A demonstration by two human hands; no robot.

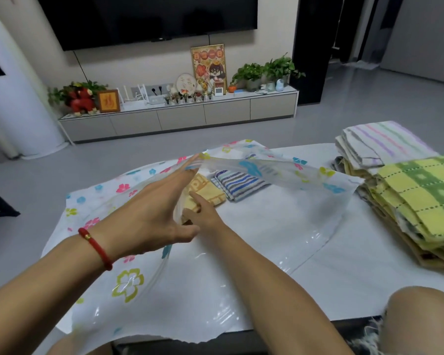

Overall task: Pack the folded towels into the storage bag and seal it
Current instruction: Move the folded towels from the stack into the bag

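Observation:
A clear storage bag printed with coloured flowers lies across the white table. My left hand holds the bag's upper layer lifted, fingers stretched along the raised edge. My right hand reaches under that layer and grips a folded yellow towel inside the bag. A folded blue-striped towel lies inside the bag just right of the yellow one. A stack of folded towels, topped by a yellow-green checked one, sits at the table's right side, with a pastel-striped towel behind it.
A low TV cabinet with plants, frames and small ornaments stands against the far wall beyond grey floor. My knee shows at the lower right beside the table's front edge.

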